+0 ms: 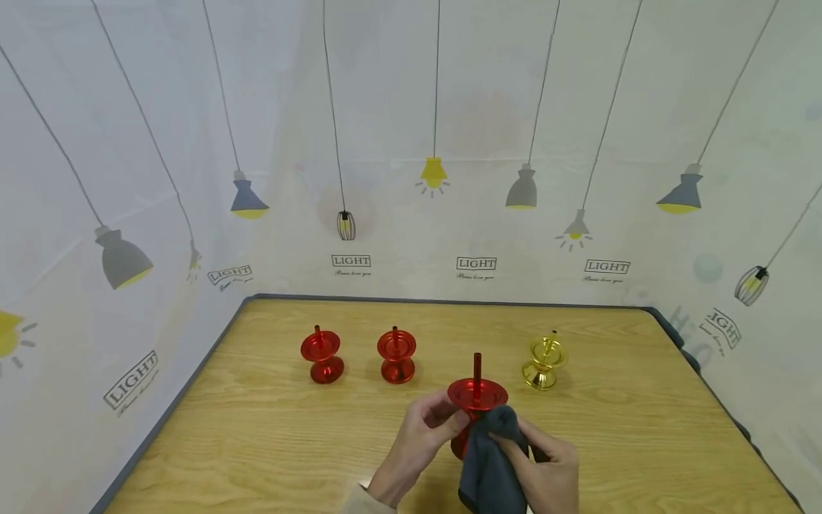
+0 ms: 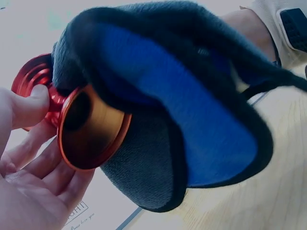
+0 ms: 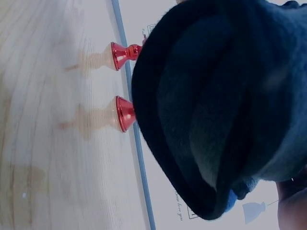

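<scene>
My left hand (image 1: 419, 437) holds a shiny red candle holder (image 1: 477, 395) above the table, thumb on its narrow middle. The holder has a wide dish and an upright stem on top. In the left wrist view its hollow base (image 2: 93, 132) faces the camera, with the left fingers (image 2: 45, 170) around the side. My right hand (image 1: 551, 464) pinches a dark grey cloth (image 1: 491, 464) and presses it against the holder below the dish. The cloth's blue inner side (image 2: 192, 124) shows in the left wrist view. In the right wrist view the cloth (image 3: 206, 110) hides most of the work.
Two red candle holders stand farther back, one at the left (image 1: 327, 368) and one nearer the middle (image 1: 397, 368). A gold candle holder (image 1: 542, 371) stands at the right. Behind the wooden table (image 1: 270, 435) hangs a white curtain (image 1: 385, 93) printed with lamps.
</scene>
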Available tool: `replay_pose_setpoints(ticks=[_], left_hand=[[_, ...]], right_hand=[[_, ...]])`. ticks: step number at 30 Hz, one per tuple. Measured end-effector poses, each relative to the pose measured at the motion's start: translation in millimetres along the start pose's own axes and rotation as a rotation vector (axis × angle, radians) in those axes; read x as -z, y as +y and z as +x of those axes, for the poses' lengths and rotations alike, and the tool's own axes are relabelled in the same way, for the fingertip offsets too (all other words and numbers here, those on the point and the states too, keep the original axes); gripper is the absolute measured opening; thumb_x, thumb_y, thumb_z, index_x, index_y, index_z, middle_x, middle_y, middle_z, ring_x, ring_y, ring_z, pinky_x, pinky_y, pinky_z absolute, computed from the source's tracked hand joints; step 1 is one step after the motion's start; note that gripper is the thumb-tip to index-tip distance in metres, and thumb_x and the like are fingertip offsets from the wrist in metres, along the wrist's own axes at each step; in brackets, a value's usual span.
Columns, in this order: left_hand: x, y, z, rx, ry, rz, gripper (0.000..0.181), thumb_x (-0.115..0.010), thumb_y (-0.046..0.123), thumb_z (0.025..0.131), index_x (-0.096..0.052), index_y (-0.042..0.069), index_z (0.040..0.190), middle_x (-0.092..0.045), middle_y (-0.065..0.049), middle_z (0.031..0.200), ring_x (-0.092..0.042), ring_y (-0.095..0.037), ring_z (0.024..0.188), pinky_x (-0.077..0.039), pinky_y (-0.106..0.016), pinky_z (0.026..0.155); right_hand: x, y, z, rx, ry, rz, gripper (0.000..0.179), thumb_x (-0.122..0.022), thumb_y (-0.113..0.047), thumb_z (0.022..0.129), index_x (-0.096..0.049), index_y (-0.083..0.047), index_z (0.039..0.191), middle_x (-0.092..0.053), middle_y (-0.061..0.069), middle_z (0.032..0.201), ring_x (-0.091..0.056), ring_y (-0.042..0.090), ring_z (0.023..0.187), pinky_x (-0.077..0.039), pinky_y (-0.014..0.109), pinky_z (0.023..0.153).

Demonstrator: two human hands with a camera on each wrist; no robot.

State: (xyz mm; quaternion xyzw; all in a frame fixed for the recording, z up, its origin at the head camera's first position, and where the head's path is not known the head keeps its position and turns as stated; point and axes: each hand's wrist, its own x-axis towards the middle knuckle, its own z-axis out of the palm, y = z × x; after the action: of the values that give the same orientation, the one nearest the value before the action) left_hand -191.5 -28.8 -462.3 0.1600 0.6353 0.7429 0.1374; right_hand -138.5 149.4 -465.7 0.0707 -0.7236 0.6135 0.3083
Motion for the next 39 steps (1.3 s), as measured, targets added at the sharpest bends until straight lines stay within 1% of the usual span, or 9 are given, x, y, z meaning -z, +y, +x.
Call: replay_pose_setpoints(ticks=[5,9,12,15,22,26,32,36,39], left_hand=[[5.2,-2.6,-0.3,0.009,-0.070,-0.033,0.046,-0.067,0.029,0.099,-0.062,-0.001,0.133,-0.072,0.000,0.114,-0.065,-0.011,0.103,-0.052,-0.029,0.094],[7.0,-4.0,-1.4,0.015,-0.074,-0.054,0.049,-0.069,0.030,0.098,-0.061,-0.002,0.134,-0.072,0.003,0.112,-0.066,-0.010,0.102,-0.053,-0.027,0.093],[6.3,-5.0,-1.0,0.032,-0.056,-0.076,0.048,-0.069,0.027,0.098,-0.060,-0.003,0.134,-0.072,0.005,0.111,-0.065,-0.010,0.102,-0.053,-0.027,0.092],[5.0,-6.0,0.5,0.037,-0.015,-0.086,0.046,-0.070,0.022,0.097,-0.060,-0.003,0.134,-0.072,0.004,0.111,-0.064,-0.011,0.103,-0.054,-0.026,0.090],[1.8,-14.0,11.6,-0.014,0.101,-0.042,0.042,-0.073,0.015,0.094,-0.058,-0.003,0.129,-0.071,-0.011,0.121,-0.069,-0.013,0.103,-0.055,-0.026,0.091],[-5.1,-23.0,29.2,-0.048,0.207,0.063,0.044,-0.077,0.015,0.091,-0.056,0.000,0.127,-0.070,-0.015,0.121,-0.070,-0.020,0.105,-0.056,-0.027,0.091],[-17.2,-35.9,66.6,-0.077,0.349,0.212,0.048,-0.080,0.012,0.087,-0.053,0.003,0.126,-0.068,-0.013,0.116,-0.069,-0.024,0.103,-0.058,-0.035,0.090],[-14.9,-50.9,92.6,-0.075,0.414,0.242,0.049,-0.081,0.007,0.085,-0.053,0.002,0.125,-0.066,-0.016,0.117,-0.070,-0.027,0.102,-0.059,-0.037,0.088],[-9.9,-62.1,105.9,-0.058,0.452,0.242,0.050,-0.082,0.006,0.083,-0.053,0.001,0.123,-0.065,-0.018,0.117,-0.070,-0.029,0.101,-0.059,-0.039,0.087]], right_hand=[[4,2,0.2,0.007,-0.039,0.012,0.034,-0.079,0.019,0.072,-0.077,0.007,0.104,-0.077,-0.009,0.096,-0.075,0.005,0.085,-0.057,0.016,0.072],[7,4,1.8,0.019,-0.068,0.009,0.033,-0.080,0.017,0.072,-0.077,0.005,0.102,-0.078,-0.007,0.091,-0.074,0.006,0.079,-0.057,0.017,0.069],[7,4,3.6,0.004,-0.062,-0.013,0.031,-0.082,0.014,0.073,-0.078,0.003,0.101,-0.078,-0.007,0.086,-0.074,0.006,0.075,-0.057,0.017,0.067],[6,5,6.0,-0.038,-0.021,-0.052,0.029,-0.083,0.012,0.073,-0.079,0.002,0.100,-0.077,-0.009,0.086,-0.074,0.005,0.074,-0.057,0.016,0.067],[14,7,14.0,-0.176,0.114,-0.150,0.027,-0.082,0.010,0.077,-0.079,0.002,0.103,-0.071,-0.025,0.090,-0.071,-0.005,0.080,-0.057,0.015,0.066],[26,7,18.2,-0.201,0.174,-0.183,0.028,-0.082,0.005,0.080,-0.078,0.001,0.107,-0.069,-0.030,0.086,-0.071,-0.006,0.076,-0.056,0.014,0.063],[44,1,22.4,-0.277,0.242,-0.243,0.029,-0.083,-0.004,0.083,-0.078,-0.004,0.112,-0.073,-0.020,0.078,-0.070,-0.004,0.069,-0.055,0.013,0.061],[49,-1,22.3,-0.269,0.254,-0.234,0.027,-0.082,0.000,0.082,-0.078,-0.003,0.109,-0.069,-0.027,0.076,-0.070,-0.004,0.068,-0.055,0.013,0.060],[51,-2,21.7,-0.254,0.237,-0.210,0.026,-0.082,0.003,0.081,-0.079,-0.002,0.107,-0.070,-0.026,0.078,-0.071,-0.003,0.070,-0.056,0.015,0.061]])
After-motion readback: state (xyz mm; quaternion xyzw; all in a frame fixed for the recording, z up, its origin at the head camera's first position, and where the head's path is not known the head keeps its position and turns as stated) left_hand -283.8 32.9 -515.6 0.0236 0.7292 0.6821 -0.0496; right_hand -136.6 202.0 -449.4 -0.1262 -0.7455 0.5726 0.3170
